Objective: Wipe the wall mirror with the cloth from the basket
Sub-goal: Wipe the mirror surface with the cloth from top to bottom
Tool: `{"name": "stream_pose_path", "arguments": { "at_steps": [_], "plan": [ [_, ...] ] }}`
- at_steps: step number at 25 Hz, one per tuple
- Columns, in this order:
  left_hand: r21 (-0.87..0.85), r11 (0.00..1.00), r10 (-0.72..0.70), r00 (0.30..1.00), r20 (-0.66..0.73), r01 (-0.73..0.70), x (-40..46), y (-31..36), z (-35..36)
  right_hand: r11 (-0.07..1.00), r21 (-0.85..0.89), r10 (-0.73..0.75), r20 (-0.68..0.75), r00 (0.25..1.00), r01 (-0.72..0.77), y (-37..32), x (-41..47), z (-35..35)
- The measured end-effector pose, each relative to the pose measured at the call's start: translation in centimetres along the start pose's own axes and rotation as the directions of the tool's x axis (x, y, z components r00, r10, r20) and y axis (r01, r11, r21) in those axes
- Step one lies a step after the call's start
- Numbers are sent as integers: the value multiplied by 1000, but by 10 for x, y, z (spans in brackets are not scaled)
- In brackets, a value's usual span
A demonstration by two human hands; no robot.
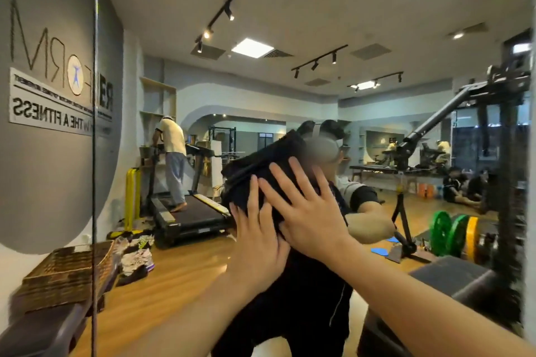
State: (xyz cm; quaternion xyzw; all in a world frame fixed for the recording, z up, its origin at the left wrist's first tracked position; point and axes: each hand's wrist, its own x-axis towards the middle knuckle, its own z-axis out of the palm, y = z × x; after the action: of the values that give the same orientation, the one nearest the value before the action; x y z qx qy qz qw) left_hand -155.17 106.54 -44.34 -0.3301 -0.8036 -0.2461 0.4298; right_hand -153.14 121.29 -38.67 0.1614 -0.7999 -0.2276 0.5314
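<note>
The wall mirror [290,81] fills nearly the whole view and reflects a gym room. A folded dark cloth [261,171] is flattened against the glass at the centre. My left hand [258,243] presses its lower edge with fingers pointing up. My right hand [304,209] lies flat over the cloth's right part, fingers spread. My own reflection stands behind the cloth, mostly hidden by it and by my arms.
A woven basket [69,269] sits on a dark bench [49,327] at the lower left, next to the mirror's vertical seam [94,153]. Reflected in the glass are a treadmill with a person, seated people, weight plates and a rack.
</note>
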Motion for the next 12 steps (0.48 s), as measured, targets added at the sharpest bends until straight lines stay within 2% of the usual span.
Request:
{"name": "stream_pose_path", "arguments": {
  "at_steps": [2, 6, 9, 12],
  "plan": [
    [-18, 999, 31, 997, -68, -32, 79, 21, -29, 994, -41, 97, -60, 993, -100, 53, 50, -24],
    [65, 995, 74, 995, -68, -70, 202, 47, -93, 973, -67, 213, -103, 972, -220, 129, 136, -69],
    [125, 991, 54, 998, -16, -52, 244, 59, -121, 964, -39, 259, -92, 962, -263, 150, 169, -86],
    [176, 980, 108, 992, -64, -95, 254, 57, -120, 955, -11, 291, -142, 946, -296, 155, 175, -86]
  ]
}}
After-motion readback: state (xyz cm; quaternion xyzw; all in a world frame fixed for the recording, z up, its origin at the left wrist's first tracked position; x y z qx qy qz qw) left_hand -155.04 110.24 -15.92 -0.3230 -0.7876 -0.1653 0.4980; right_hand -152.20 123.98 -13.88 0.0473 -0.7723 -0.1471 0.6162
